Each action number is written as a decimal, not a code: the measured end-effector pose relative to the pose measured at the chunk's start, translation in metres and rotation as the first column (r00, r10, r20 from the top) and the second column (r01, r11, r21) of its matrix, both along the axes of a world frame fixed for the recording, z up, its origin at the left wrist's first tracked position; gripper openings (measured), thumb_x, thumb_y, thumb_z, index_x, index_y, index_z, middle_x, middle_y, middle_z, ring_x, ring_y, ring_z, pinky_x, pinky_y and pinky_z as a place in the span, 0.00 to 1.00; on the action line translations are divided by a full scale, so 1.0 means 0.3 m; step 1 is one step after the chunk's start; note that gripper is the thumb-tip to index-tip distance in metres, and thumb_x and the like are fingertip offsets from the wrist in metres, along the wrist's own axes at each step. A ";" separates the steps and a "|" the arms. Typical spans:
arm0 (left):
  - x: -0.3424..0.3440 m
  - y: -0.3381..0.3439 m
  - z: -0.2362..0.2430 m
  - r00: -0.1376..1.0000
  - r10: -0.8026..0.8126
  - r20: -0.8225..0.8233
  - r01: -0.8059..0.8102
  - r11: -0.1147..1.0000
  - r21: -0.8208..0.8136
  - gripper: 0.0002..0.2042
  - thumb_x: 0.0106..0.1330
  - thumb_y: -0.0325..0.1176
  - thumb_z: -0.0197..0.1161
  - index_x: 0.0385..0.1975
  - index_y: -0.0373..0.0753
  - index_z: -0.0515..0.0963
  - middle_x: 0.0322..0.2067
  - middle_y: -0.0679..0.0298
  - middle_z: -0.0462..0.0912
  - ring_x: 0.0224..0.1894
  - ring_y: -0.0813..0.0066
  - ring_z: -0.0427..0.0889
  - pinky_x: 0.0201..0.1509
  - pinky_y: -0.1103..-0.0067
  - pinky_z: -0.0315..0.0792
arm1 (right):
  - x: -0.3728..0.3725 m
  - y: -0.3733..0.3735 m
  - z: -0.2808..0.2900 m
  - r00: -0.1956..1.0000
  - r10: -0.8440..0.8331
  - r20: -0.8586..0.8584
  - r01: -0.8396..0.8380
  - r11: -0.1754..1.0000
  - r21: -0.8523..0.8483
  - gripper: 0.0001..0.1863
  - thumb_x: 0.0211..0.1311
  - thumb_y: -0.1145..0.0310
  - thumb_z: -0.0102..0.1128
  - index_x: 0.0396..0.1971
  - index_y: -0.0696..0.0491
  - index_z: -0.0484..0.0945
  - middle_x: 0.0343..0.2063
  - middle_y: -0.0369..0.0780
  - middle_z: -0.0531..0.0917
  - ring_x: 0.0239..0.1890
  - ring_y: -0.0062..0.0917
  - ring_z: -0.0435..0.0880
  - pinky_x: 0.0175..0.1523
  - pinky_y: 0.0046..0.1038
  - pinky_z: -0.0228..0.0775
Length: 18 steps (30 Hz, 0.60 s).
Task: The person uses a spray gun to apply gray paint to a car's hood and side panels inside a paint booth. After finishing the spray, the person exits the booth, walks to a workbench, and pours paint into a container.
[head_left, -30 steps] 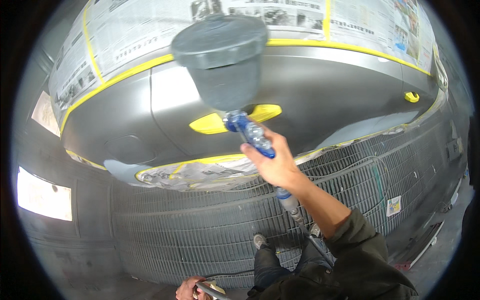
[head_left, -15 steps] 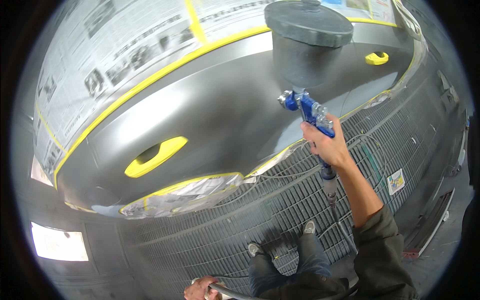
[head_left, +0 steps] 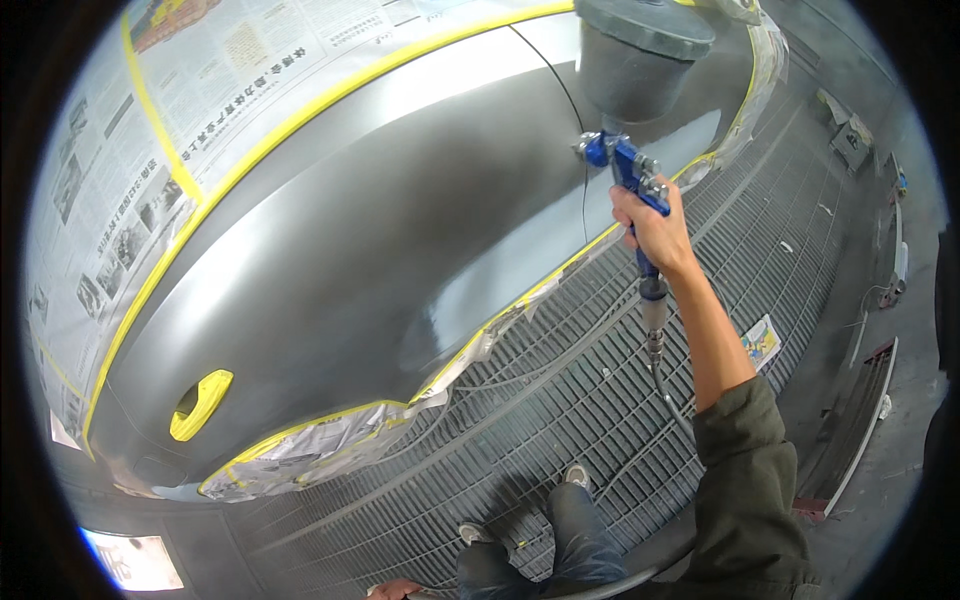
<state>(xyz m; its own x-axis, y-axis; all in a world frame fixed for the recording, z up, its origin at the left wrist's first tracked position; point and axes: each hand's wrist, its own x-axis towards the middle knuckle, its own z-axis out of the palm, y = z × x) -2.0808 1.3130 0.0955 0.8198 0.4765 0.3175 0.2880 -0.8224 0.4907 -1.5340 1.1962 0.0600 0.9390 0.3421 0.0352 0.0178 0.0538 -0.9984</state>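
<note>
My right hand (head_left: 655,225) is wrapped around the grip of a blue spray gun (head_left: 626,165) with a dark, lidded paint cup (head_left: 642,75) on top. Its nozzle points left, close to the grey car side panel (head_left: 400,220). From the grip's lower end, a metal fitting leads into an air hose (head_left: 662,385). Only the top of my left hand (head_left: 395,590) shows at the bottom edge, closed at the hose there; its fingers are mostly cut off. Yellow tape covers a door handle (head_left: 203,405) on the panel's left part.
Newspaper sheets (head_left: 250,90) edged with yellow tape (head_left: 310,105) mask the car's upper part, with more masking along its lower edge. Beneath my feet is a slatted grate floor (head_left: 520,440). A printed sheet (head_left: 762,343) lies right of my forearm, a long dark strip (head_left: 850,430) farther right.
My view has shifted right along the car, and the spray gun is now by a panel seam. One taped handle has left the view. My left hand has sunk toward the lower edge.
</note>
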 end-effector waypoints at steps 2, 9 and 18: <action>0.016 -0.013 -0.018 0.999 -0.028 -0.026 0.030 0.998 0.057 0.11 0.60 0.32 0.66 0.41 0.39 0.82 0.33 0.57 0.85 0.21 0.67 0.76 0.25 0.73 0.71 | 0.061 -0.035 -0.039 0.998 -0.053 0.021 0.054 0.998 -0.015 0.09 0.62 0.67 0.64 0.36 0.54 0.76 0.19 0.30 0.72 0.20 0.14 0.67 0.24 0.21 0.59; -0.058 0.007 -0.047 0.975 0.089 -0.205 -0.104 0.993 -0.062 0.10 0.63 0.31 0.65 0.41 0.36 0.81 0.33 0.56 0.85 0.22 0.66 0.76 0.26 0.73 0.72 | 0.082 -0.053 -0.202 0.859 -0.283 0.427 0.384 0.907 -0.171 0.27 0.61 0.71 0.61 0.62 0.57 0.72 0.28 0.34 0.79 0.30 0.20 0.75 0.41 0.25 0.70; -0.294 0.135 -0.130 0.994 0.041 -0.097 -0.026 0.989 0.147 0.11 0.61 0.36 0.69 0.40 0.39 0.82 0.27 0.60 0.81 0.20 0.66 0.75 0.22 0.74 0.69 | -0.466 0.272 -0.227 0.995 0.059 0.078 -0.063 0.996 0.063 0.11 0.61 0.66 0.67 0.29 0.54 0.75 0.20 0.32 0.74 0.17 0.14 0.68 0.22 0.19 0.59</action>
